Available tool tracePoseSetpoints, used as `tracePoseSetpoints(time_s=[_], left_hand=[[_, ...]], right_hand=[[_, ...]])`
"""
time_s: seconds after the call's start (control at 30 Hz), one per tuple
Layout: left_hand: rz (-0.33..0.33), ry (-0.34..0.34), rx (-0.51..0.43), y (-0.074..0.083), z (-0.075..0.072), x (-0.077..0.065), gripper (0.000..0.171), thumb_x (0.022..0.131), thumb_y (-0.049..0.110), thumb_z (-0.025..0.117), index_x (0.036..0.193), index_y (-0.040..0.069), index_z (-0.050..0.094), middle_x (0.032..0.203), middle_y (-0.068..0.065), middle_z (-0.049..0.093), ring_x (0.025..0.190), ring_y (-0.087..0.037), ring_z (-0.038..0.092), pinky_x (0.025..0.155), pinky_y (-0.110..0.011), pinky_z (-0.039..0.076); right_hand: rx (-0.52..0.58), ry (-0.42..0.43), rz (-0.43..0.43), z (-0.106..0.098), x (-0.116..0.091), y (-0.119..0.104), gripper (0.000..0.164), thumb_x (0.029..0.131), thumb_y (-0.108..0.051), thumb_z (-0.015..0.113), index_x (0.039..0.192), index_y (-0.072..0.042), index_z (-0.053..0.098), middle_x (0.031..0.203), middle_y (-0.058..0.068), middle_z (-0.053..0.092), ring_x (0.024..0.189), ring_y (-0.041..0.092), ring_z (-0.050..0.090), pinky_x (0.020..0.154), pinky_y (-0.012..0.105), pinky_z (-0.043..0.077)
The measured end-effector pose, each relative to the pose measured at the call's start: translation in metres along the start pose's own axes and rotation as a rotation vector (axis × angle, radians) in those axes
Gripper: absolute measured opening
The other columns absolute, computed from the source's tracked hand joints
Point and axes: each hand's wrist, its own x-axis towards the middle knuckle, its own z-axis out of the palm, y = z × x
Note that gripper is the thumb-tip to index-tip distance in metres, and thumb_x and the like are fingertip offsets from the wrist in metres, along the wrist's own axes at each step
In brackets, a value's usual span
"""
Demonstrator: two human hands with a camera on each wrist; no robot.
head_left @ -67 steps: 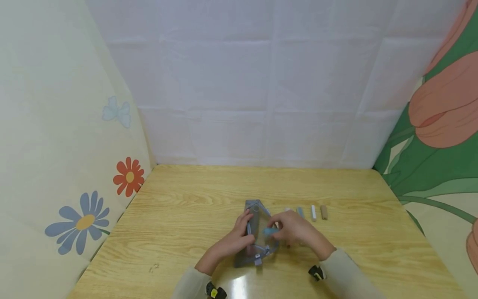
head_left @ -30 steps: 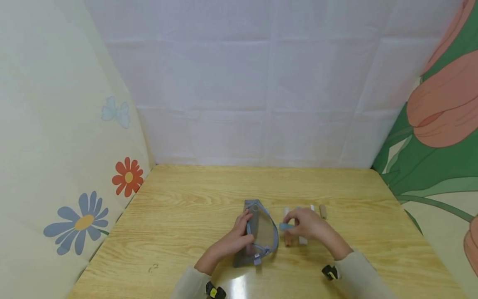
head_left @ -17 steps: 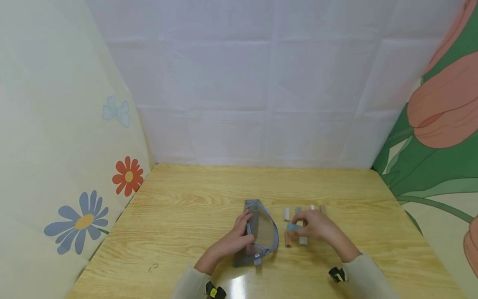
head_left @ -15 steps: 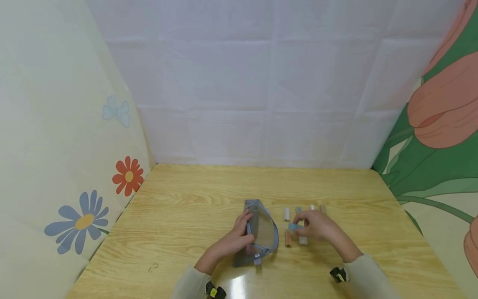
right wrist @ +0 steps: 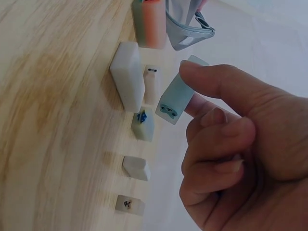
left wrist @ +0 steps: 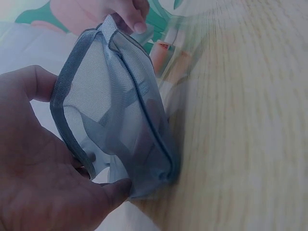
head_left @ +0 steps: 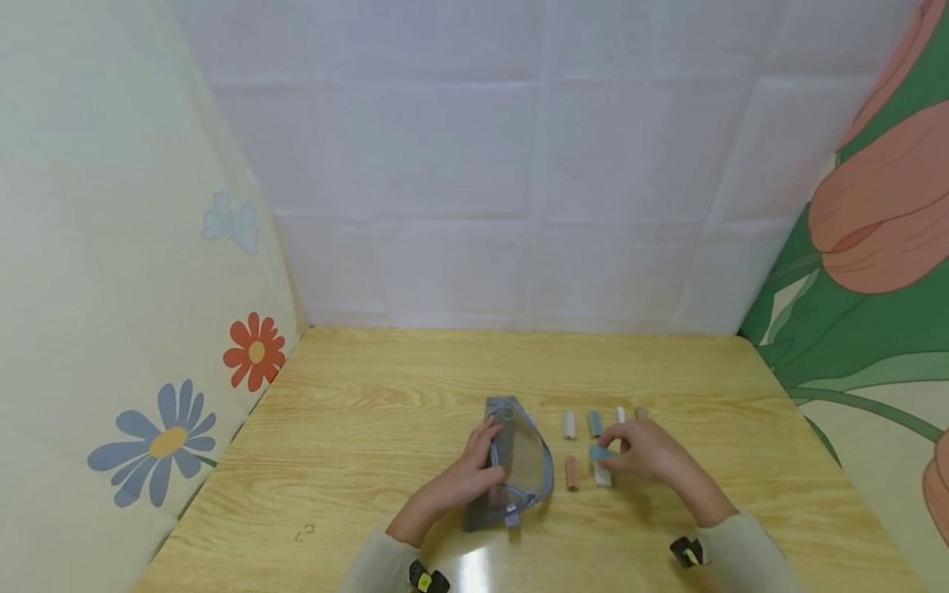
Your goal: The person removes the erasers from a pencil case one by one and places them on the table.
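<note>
A grey-blue mesh zipper pouch point(head_left: 547, 478) lies on the table with its mouth open. My left hand point(head_left: 470, 471) holds its near rim, thumb and fingers spread along the edge; the left wrist view shows the see-through mesh point(left wrist: 91, 82) up close. To the right, my right hand point(head_left: 645, 451) pinches a light blue eraser point(right wrist: 177, 96) between thumb and fingers, a small face printed on its end. This eraser hovers over the row of other erasers, overlapping a white eraser point(head_left: 603, 476) in the head view.
An orange eraser point(head_left: 572, 474) lies just right of the pouch. Behind it are a whitish eraser point(head_left: 569, 425), a blue-green eraser point(head_left: 595, 423), a thin white eraser point(head_left: 621, 415) and a brown eraser point(head_left: 642, 413), partly behind the right hand. A white sheet point(head_left: 445, 280) hangs at the table's back.
My right hand has moved right, from the pouch's mouth to above the erasers, with the light blue eraser still pinched. My left hand and the pouch have stayed put.
</note>
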Motion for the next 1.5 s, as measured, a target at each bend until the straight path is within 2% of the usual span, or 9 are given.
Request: tracePoseSetpoints(time_s=[0.53, 0.7, 0.77, 0.87, 0.93, 1.0, 1.1, 1.23, 1.5], left_hand=[[-0.009, -0.003, -0.016, 0.001, 0.000, -0.001, 0.089, 0.082, 0.028, 0.054, 0.160, 0.003, 0.018, 0.169, -0.013, -0.002, 0.152, -0.041, 0.009, 0.116, -0.066, 0.023], [-0.016, -0.006, -0.022, 0.002, 0.000, -0.001, 0.088, 0.083, 0.028, 0.054, 0.160, 0.005, 0.018, 0.170, -0.013, -0.002, 0.153, -0.041, 0.008, 0.116, -0.066, 0.022], [-0.016, -0.005, -0.023, 0.002, 0.000, -0.001, 0.088, 0.083, 0.028, 0.054, 0.160, 0.004, 0.018, 0.170, -0.013, -0.002, 0.153, -0.041, 0.008, 0.117, -0.065, 0.022], [-0.014, -0.005, -0.020, 0.002, 0.000, -0.001, 0.089, 0.083, 0.029, 0.054, 0.160, 0.004, 0.018, 0.169, -0.013, -0.002, 0.153, -0.041, 0.008, 0.117, -0.065, 0.022], [-0.014, -0.007, -0.020, 0.003, 0.000, -0.001, 0.089, 0.082, 0.030, 0.054, 0.160, 0.004, 0.018, 0.169, -0.014, -0.002, 0.153, -0.041, 0.008, 0.117, -0.065, 0.021], [-0.011, -0.008, -0.016, 0.003, 0.000, -0.001, 0.090, 0.082, 0.030, 0.053, 0.160, 0.003, 0.018, 0.169, -0.014, -0.002, 0.152, -0.041, 0.008, 0.117, -0.065, 0.022], [-0.008, -0.010, -0.017, 0.003, 0.000, -0.002, 0.090, 0.082, 0.031, 0.053, 0.160, 0.004, 0.017, 0.169, -0.014, -0.003, 0.152, -0.042, 0.009, 0.116, -0.065, 0.022], [-0.005, -0.009, -0.017, 0.003, 0.000, -0.002, 0.090, 0.082, 0.031, 0.053, 0.160, 0.004, 0.017, 0.169, -0.014, -0.003, 0.152, -0.042, 0.008, 0.116, -0.066, 0.022], [-0.014, -0.010, -0.007, 0.003, 0.000, -0.001, 0.089, 0.083, 0.029, 0.053, 0.160, 0.003, 0.017, 0.169, -0.014, -0.002, 0.152, -0.041, 0.010, 0.117, -0.064, 0.022]], right_hand=[[0.014, -0.007, 0.113, -0.004, -0.006, 0.016, 0.019, 0.082, -0.021, 0.082, 0.099, -0.016, 0.074, 0.073, 0.001, 0.055, 0.064, 0.016, 0.050, 0.055, 0.027, 0.039], [0.009, -0.001, 0.124, -0.006, -0.008, 0.019, 0.017, 0.082, -0.021, 0.082, 0.097, -0.017, 0.074, 0.076, 0.002, 0.057, 0.066, 0.017, 0.050, 0.056, 0.028, 0.040], [0.002, 0.003, 0.118, -0.006, -0.008, 0.021, 0.017, 0.082, -0.021, 0.081, 0.097, -0.017, 0.074, 0.084, 0.004, 0.063, 0.067, 0.017, 0.050, 0.057, 0.028, 0.041], [0.000, 0.006, 0.112, -0.006, -0.009, 0.025, 0.017, 0.082, -0.020, 0.080, 0.097, -0.017, 0.074, 0.109, 0.012, 0.072, 0.068, 0.016, 0.050, 0.057, 0.027, 0.041], [0.001, 0.009, 0.113, -0.006, -0.009, 0.027, 0.017, 0.082, -0.019, 0.080, 0.098, -0.016, 0.075, 0.125, 0.015, 0.069, 0.069, 0.016, 0.050, 0.057, 0.027, 0.041], [0.007, 0.011, 0.114, -0.006, -0.009, 0.029, 0.017, 0.083, -0.019, 0.080, 0.099, -0.015, 0.075, 0.132, 0.016, 0.067, 0.068, 0.016, 0.050, 0.057, 0.027, 0.041], [0.008, 0.009, 0.123, -0.006, -0.009, 0.030, 0.019, 0.083, -0.020, 0.080, 0.100, -0.013, 0.075, 0.108, 0.015, 0.072, 0.068, 0.017, 0.050, 0.058, 0.028, 0.041], [0.005, -0.008, 0.146, -0.006, -0.008, 0.032, 0.023, 0.083, -0.021, 0.081, 0.103, -0.012, 0.075, 0.080, 0.003, 0.058, 0.069, 0.018, 0.051, 0.060, 0.031, 0.042], [-0.023, -0.019, 0.155, -0.006, -0.006, 0.034, 0.024, 0.082, -0.021, 0.081, 0.103, -0.011, 0.075, 0.081, 0.003, 0.058, 0.072, 0.018, 0.051, 0.062, 0.031, 0.041]])
